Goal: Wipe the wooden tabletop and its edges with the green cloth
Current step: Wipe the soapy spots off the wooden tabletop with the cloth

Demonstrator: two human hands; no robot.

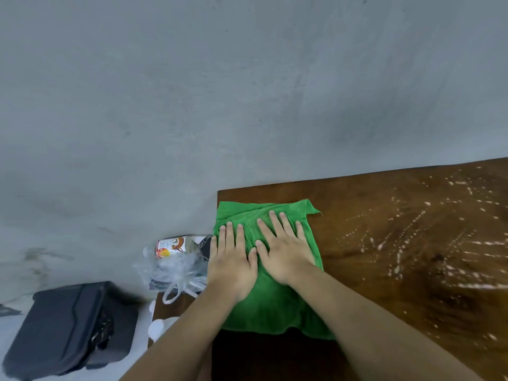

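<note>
A grey wall [192, 92] fills the upper part of the view. Below it to the right, the dark wooden worktop [398, 257] runs from its far left corner toward the right edge of the view, its right part dotted and streaked with pale wet marks [428, 237]. At the lower left a black case [71, 328] lies on a pale floor. The green cloth [275, 306] lies spread on the worktop's left end, close to the far corner, with its left side at the worktop's left edge and one corner folded up at the far right. Both hands press flat on the cloth, side by side and touching at the thumbs: the left hand [232, 262] with fingers held together near the left edge, the right hand [283, 250] with fingers slightly spread. Just beside the worktop's left edge sits a crumpled clear plastic bag [173, 270], and behind it a bottle [176, 245] with a white, red and orange label; its writing is too blurred to read.
</note>
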